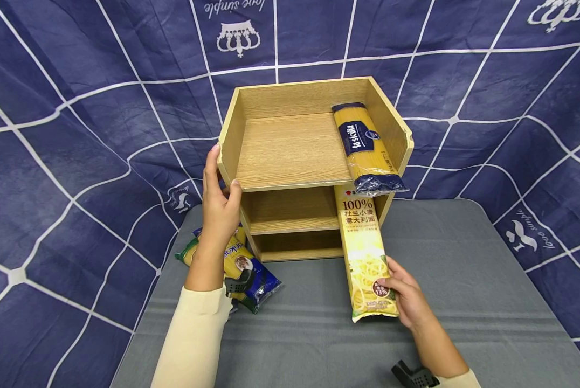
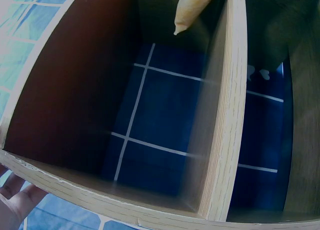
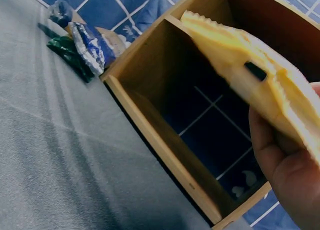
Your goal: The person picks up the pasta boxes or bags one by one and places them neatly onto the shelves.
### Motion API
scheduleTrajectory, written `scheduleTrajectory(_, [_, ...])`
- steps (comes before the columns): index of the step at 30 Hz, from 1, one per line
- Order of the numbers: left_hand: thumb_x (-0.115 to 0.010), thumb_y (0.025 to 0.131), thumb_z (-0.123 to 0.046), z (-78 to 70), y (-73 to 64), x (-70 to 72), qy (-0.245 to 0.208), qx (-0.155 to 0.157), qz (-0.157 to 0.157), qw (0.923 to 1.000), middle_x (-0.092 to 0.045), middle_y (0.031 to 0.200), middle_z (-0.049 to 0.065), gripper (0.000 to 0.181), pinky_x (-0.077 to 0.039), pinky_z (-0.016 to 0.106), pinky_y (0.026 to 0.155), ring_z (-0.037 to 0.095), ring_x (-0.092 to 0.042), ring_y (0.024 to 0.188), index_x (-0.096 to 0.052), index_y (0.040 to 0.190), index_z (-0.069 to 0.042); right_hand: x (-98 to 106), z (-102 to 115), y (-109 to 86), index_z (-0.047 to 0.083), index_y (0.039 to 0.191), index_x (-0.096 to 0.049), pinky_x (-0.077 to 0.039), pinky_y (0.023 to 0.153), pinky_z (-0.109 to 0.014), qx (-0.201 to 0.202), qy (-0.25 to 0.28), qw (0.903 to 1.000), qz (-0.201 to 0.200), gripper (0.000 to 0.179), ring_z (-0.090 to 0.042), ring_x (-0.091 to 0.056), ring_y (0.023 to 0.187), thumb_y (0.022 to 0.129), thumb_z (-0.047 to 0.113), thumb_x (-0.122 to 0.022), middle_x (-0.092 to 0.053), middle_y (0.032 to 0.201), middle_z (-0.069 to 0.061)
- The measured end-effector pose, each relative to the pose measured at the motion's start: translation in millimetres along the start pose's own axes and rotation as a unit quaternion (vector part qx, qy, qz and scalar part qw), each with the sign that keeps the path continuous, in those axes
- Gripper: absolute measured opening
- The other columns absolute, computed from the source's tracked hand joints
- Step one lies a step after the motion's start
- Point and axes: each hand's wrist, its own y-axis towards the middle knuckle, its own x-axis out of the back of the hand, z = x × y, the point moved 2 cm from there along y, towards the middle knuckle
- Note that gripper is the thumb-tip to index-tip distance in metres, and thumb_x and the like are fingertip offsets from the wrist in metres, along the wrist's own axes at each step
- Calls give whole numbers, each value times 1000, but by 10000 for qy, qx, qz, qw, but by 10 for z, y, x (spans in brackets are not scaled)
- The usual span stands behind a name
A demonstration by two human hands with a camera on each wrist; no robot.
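A long, flat, yellow printed package [image 1: 365, 242] is being pinched near its 5 o'clock end by the right hand [image 1: 408, 299], fingers and thumb being clamped on it. Its far end is being held inside the middle compartment of a light-brown wooden three-tier shelf [image 1: 290, 151], toward 3 o'clock. The shelf's 9 o'clock panel is being touched by the left hand [image 1: 217, 207], straight fingers being kept apart from the thumb. Toward 2 o'clock, a blue-and-clear plastic spaghetti pack [image 1: 365, 143] is being supported by the top tier, its near end overhanging. Toward 7 o'clock, yellow, blue and green plastic bags [image 1: 261, 277] are being carried by the grey cloth-covered bench [image 1: 464, 291].
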Motion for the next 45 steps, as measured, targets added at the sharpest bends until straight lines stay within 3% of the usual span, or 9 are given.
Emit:
scheduleTrajectory(4, [-48, 98, -2, -4, -2, 6, -11, 15, -19, 10000, -29, 161, -3, 73, -41, 53, 111, 21, -38, 144, -26, 158, -37, -5, 35, 20, 14, 148, -37, -61, 80, -33, 77, 334, 9988, 344, 61, -22, -74, 100, 97, -15, -20, -70, 119, -10])
scheduleTrajectory(9, [-47, 98, -2, -8, 3, 2, -34, 17, -13, 10000, -28, 161, -3, 73, -40, 53, 112, 19, -36, 145, -25, 159, -36, 2, 69, 47, 16, 150, -38, -61, 80, -31, 127, 327, 9983, 458, 60, -21, -74, 100, 100, -12, -19, -70, 120, -10])
scheduleTrajectory(24, [-48, 97, 0, 2, 7, -8, 30, -63, -49, 10000, -29, 162, -4, 74, -37, 51, 114, 18, -36, 145, -26, 159, -35, -33, 141, 143, 18, 143, -47, -61, 75, -29, 136, 530, 9985, -86, 46, -19, -75, 95, 107, 0, -25, -73, 112, -9])
scheduleTrajectory(45, [-48, 98, -3, -26, -8, 2, 22, 110, -36, 9999, -29, 161, -2, 73, -41, 55, 111, 21, -38, 145, -26, 158, -39, -35, 149, 349, 15, 141, -54, -61, 77, -29, 320, 1054, 9935, -269, 43, -20, -75, 95, 109, 7, -27, -72, 112, -10])
